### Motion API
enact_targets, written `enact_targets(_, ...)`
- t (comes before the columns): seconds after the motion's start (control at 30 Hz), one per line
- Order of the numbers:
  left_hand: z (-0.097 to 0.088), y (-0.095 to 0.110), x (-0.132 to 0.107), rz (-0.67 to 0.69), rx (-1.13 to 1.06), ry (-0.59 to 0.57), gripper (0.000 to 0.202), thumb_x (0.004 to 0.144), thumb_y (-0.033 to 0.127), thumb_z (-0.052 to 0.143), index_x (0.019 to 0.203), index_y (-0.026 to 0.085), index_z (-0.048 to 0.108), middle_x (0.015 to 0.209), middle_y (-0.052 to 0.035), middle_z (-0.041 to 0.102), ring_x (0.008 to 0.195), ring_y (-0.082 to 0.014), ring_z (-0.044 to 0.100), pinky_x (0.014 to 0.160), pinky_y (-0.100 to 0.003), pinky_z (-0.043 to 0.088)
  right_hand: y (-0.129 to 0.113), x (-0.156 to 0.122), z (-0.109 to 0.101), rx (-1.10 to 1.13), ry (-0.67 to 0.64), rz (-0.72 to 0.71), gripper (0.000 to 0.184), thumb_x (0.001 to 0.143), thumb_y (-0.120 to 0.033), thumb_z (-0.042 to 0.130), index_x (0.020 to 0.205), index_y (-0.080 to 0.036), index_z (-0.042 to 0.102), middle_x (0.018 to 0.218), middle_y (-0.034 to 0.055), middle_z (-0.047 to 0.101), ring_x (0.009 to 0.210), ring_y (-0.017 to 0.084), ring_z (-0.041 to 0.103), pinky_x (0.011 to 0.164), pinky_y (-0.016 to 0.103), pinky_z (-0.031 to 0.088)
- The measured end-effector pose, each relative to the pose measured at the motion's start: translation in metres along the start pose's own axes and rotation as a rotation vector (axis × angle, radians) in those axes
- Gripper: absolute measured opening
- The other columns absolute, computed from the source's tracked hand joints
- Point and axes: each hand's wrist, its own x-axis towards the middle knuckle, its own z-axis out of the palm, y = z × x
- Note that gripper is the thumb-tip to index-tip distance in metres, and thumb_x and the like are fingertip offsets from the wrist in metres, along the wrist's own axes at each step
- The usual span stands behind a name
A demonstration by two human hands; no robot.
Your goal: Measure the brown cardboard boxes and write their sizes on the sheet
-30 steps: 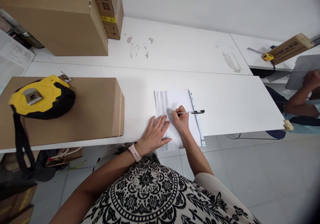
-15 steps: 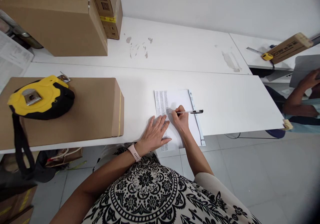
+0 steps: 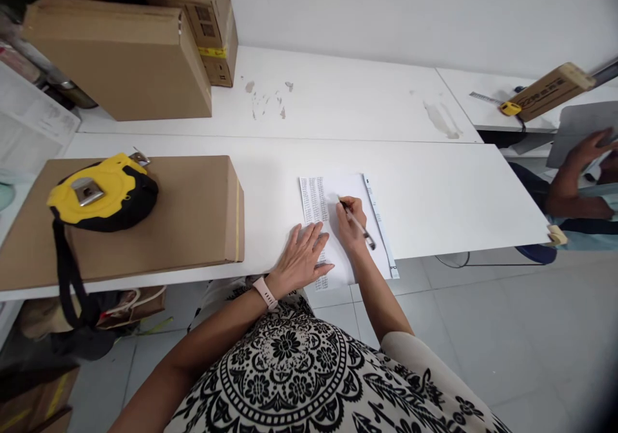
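Observation:
A printed sheet of paper point(image 3: 347, 192) lies near the front edge of the white table point(image 3: 434, 188). My left hand point(image 3: 302, 259) rests flat on the sheet's lower left part, fingers spread, with a pink watch on the wrist. My right hand point(image 3: 351, 224) grips a pen point(image 3: 360, 227) with its tip on the paper beside the printed columns. The pen's back end points toward me and to the right.
A flat cardboard box point(image 3: 193, 214) lies at the left with a yellow and black tape measure point(image 3: 103, 192) on it. More cardboard boxes point(image 3: 125, 56) stack at the back left. Another person's arm point(image 3: 574, 175) is at the far right beside a long narrow box point(image 3: 550, 92).
My right hand has turned the pen from lying sideways to pointing back toward me, and moved its tip slightly up the sheet. The view has shifted a little. My left hand stays put.

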Motion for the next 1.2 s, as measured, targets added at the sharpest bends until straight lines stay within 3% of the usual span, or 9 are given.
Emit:
enact_targets(0.13,-0.017,0.006,-0.013,-0.02,-0.162,0.121,0.055,0.1,0.047,0.054,0.141,0.01,0.055,0.157,-0.0222,0.047,0.146,-0.0341,0.042,0.12,-0.053,0.036,0.006,0.002,0.006,-0.244,-0.097,-0.181,0.043,0.095,-0.016,0.039,0.133,-0.023,0.059,0.129,0.0122,0.066,0.119,0.026,0.058,0.104,0.044,0.047)
enact_targets(0.3,-0.108,-0.002,-0.068,0.138,-0.251,0.616,0.038,0.098,0.03,0.06,0.134,0.019,0.056,0.143,-0.0158,0.061,0.138,-0.0289,0.052,0.108,-0.05,0.05,0.014,0.002,0.009,-0.327,-0.058,-0.185,0.057,0.091,-0.013,0.041,0.147,-0.018,0.05,0.139,0.0169,0.063,0.123,0.029,0.061,0.107,0.05,0.049)
enact_targets(0.4,-0.167,-0.033,-0.11,-0.097,0.002,0.852,0.037,0.094,0.023,0.067,0.13,0.023,0.06,0.136,-0.0115,0.066,0.134,-0.0289,0.056,0.111,-0.051,0.046,0.006,-0.001,0.007,-0.303,0.006,-0.127,0.056,0.093,-0.025,0.048,0.149,-0.02,0.047,0.131,0.0161,0.068,0.109,0.03,0.067,0.095,0.055,0.056)
enact_targets(0.5,-0.2,-0.08,-0.141,-0.407,0.198,0.954,0.046,0.089,0.033,0.073,0.132,0.022,0.059,0.141,-0.0163,0.061,0.137,-0.0349,0.052,0.115,-0.057,0.037,-0.033,-0.012,0.01,-0.218,0.091,-0.215,0.055,0.097,-0.036,0.054,0.15,-0.023,0.048,0.128,0.0155,0.069,0.111,0.032,0.066,0.091,0.055,0.057)
enact_targets(0.63,-0.207,-0.128,-0.147,-0.689,0.115,0.741,0.089,0.075,0.055,0.082,0.146,0.016,0.044,0.15,-0.0245,0.049,0.144,-0.0446,0.04,0.116,-0.063,0.034,-0.119,-0.048,0.035,-0.035,0.034,-0.475,0.049,0.099,-0.034,0.056,0.148,-0.029,0.05,0.13,0.0126,0.068,0.117,0.031,0.065,0.093,0.053,0.057)
enact_targets(0.8,-0.21,-0.143,-0.136,-0.797,-0.039,0.642,0.087,0.069,0.046,0.085,0.142,0.017,0.047,0.138,-0.0208,0.059,0.132,-0.0421,0.053,0.11,-0.058,0.041,-0.188,-0.093,0.089,-0.003,-0.221,-0.866,0.061,0.097,-0.04,0.062,0.153,-0.027,0.041,0.144,0.0101,0.063,0.135,0.029,0.054,0.107,0.05,0.049)
enact_targets(0.97,-0.213,-0.152,-0.17,-0.765,-0.564,0.869,0.084,0.059,0.048,0.089,0.13,0.021,0.057,0.116,-0.0104,0.069,0.107,-0.0316,0.068,0.094,-0.043,0.054,-0.181,-0.094,0.116,-0.152,-0.142,-0.948,0.045,0.099,-0.023,0.06,0.143,-0.028,0.054,0.139,0.0059,0.068,0.134,0.025,0.055,0.113,0.047,0.04)
enact_targets(1.1,-0.215,-0.156,-0.211,-0.56,-0.978,1.105,0.064,0.066,0.058,0.083,0.117,0.022,0.068,0.108,-0.0065,0.074,0.104,-0.0278,0.071,0.09,-0.037,0.057,-0.164,-0.077,0.097,-0.102,-0.168,-0.883,0.038,0.099,-0.022,0.06,0.136,-0.029,0.059,0.138,0.0054,0.068,0.135,0.025,0.056,0.105,0.045,0.044)
enact_targets(1.2,-0.224,-0.147,-0.226,-0.48,-1.097,1.16,0.05,0.069,0.062,0.081,0.099,0.023,0.076,0.108,-0.0069,0.076,0.106,-0.0308,0.071,0.089,-0.043,0.06,-0.165,-0.065,0.072,-0.004,-0.247,-0.769,0.026,0.099,-0.031,0.063,0.124,-0.03,0.066,0.133,0.0041,0.072,0.13,0.027,0.06,0.106,0.05,0.041)
